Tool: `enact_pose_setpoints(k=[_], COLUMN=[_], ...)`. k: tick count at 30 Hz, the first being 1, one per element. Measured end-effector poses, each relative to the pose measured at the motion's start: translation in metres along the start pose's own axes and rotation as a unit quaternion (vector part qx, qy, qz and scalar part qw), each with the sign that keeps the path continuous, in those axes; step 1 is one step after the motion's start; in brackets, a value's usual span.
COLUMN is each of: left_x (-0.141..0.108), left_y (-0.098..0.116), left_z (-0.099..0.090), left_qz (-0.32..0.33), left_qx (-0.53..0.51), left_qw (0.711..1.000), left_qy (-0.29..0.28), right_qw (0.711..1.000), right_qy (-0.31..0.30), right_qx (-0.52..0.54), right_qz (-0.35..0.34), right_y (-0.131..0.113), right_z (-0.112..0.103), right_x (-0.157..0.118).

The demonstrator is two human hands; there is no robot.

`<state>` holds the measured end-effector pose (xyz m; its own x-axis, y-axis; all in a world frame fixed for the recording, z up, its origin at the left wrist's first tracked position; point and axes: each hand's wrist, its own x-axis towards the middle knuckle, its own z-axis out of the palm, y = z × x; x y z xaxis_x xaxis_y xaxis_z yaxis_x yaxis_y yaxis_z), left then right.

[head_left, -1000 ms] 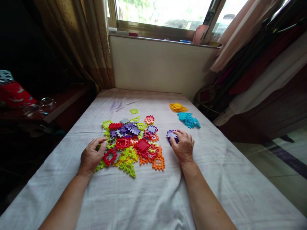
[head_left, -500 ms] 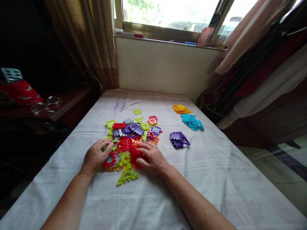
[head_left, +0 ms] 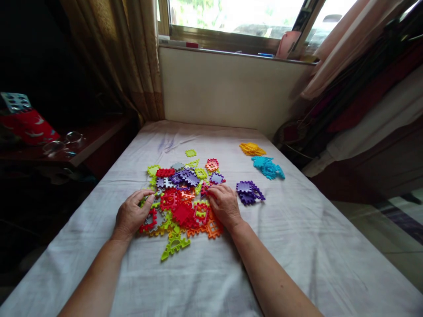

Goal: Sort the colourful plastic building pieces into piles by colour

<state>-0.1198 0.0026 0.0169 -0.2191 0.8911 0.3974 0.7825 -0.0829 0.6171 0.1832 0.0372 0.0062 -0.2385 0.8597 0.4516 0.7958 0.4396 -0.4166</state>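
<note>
A mixed heap of flat, notched plastic building pieces (head_left: 183, 213) lies on the white sheet in front of me, red, purple, grey, orange and lime green. At the heap's left edge rests my left hand (head_left: 132, 213), thumb and fingers apart, beside grey and green pieces. My right hand (head_left: 225, 204) is over the right side, its fingertips pinched together at a red piece (head_left: 204, 188); the fingers partly cover it. Beneath that wrist lies an orange piece (head_left: 214, 227). A lime-green triangular piece (head_left: 175, 244) sticks out toward me.
To the right are separate piles of purple pieces (head_left: 249, 193), blue pieces (head_left: 268, 167) and yellow pieces (head_left: 252, 149). One lime-green piece (head_left: 191, 152) lies behind the heap. Glasses (head_left: 64, 143) and a red pouch (head_left: 29, 127) sit on the dark side table at left.
My right hand has moved right and away from me, off the red pieces in front, uncovering red and orange ones. My left hand stays nearly where it was.
</note>
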Motion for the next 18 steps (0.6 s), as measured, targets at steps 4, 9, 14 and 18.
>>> enact_pose_setpoints(k=[4,9,14,18], left_x=[0.0,0.0,0.0,0.0], left_y=[-0.001,0.0,0.002,0.002], left_z=[0.002,0.001,0.001,0.001], left_qz=[-0.002,-0.016,-0.029,-0.031], left_qx=[-0.008,-0.014,-0.018,-0.016], left_qw=[1.0,1.0,0.999,0.999], left_qy=[-0.001,-0.007,-0.007,-0.009], right_qw=[0.993,0.992,0.998,0.997], right_qy=[-0.008,0.013,0.013,-0.012], right_qx=[0.094,0.114,-0.043,-0.062], right_qz=[-0.075,-0.048,0.048,0.054], right_y=[-0.005,-0.001,0.006,0.006], right_z=[-0.003,-0.002,0.008,0.014], right_x=[-0.003,0.002,0.008,0.007])
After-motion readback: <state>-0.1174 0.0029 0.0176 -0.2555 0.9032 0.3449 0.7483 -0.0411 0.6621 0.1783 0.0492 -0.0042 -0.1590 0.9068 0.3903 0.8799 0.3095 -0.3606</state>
